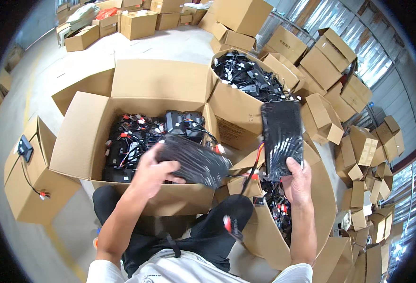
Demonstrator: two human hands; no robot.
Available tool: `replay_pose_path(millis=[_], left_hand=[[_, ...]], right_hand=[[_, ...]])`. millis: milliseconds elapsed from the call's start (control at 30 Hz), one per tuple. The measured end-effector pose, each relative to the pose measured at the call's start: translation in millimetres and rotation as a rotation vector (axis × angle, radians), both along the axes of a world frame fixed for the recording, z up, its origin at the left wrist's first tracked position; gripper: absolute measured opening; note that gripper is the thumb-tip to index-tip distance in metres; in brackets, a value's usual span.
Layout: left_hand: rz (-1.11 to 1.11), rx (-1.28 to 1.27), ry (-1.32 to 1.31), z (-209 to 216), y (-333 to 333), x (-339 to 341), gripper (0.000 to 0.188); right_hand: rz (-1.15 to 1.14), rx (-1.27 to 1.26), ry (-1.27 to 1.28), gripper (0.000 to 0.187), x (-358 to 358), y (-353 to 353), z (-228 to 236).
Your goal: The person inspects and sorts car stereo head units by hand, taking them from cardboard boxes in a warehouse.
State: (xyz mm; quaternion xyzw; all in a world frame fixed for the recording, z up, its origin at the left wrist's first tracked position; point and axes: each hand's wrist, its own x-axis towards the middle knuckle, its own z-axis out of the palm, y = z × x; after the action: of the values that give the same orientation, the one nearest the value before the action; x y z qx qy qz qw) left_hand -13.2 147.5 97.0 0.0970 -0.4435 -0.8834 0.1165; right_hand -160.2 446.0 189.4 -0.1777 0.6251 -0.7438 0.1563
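The left hand (152, 170) grips a black ribbed module (194, 162) low over the open carton (123, 141) of wired units; the right hand (297, 181) clasps a second black module (281, 137) upright (its red lead dangling) above the right-hand carton (321, 203).

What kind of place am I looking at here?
Probably a warehouse or sorting area: piles of empty cardboard boxes on a concrete floor, and open cartons of black wired parts.

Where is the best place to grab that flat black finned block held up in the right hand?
Probably by its short lower end, from below, as the right hand does: the finned block stands upright, long and flat, wires trailing off its lower left corner, so fingers can clamp the faces there.
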Motion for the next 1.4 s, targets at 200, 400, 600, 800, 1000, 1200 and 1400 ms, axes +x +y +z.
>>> replay_pose_path(millis=[200, 400, 600, 800, 1000, 1200, 1400], left_hand=[[0.605, -0.463, 0.253, 19, 14, 30, 0.059], [0.784, -1.276, 0.568, -53, 40, 14, 0.068], [0.720, -1.299, 0.702, -54, 33, 29, 0.078], [0.667, -0.995, 0.373, -31, 19, 49, 0.076], [0.298, -0.528, 0.456, -38, 32, 73, 0.083], [0.596, -0.862, 0.383, -64, 29, 74, 0.065], [0.546, -0.633, 0.265, -60, 39, 77, 0.054]], right_hand=[[-0.173, 0.314, 0.284, 0.033, 18, -36, -41], [-0.091, 0.453, 0.261, 0.029, 102, -118, -68], [0.016, 0.315, 0.262, 0.039, 146, -133, -75], [0.255, 0.333, 0.378, 0.048, 142, -125, -65], [0.068, 0.097, 0.348, 0.062, 83, -130, -69], [-0.131, 0.075, -0.161, 0.039, 114, -129, -125], [-0.149, 0.173, 0.058, 0.039, 107, -122, -125]])
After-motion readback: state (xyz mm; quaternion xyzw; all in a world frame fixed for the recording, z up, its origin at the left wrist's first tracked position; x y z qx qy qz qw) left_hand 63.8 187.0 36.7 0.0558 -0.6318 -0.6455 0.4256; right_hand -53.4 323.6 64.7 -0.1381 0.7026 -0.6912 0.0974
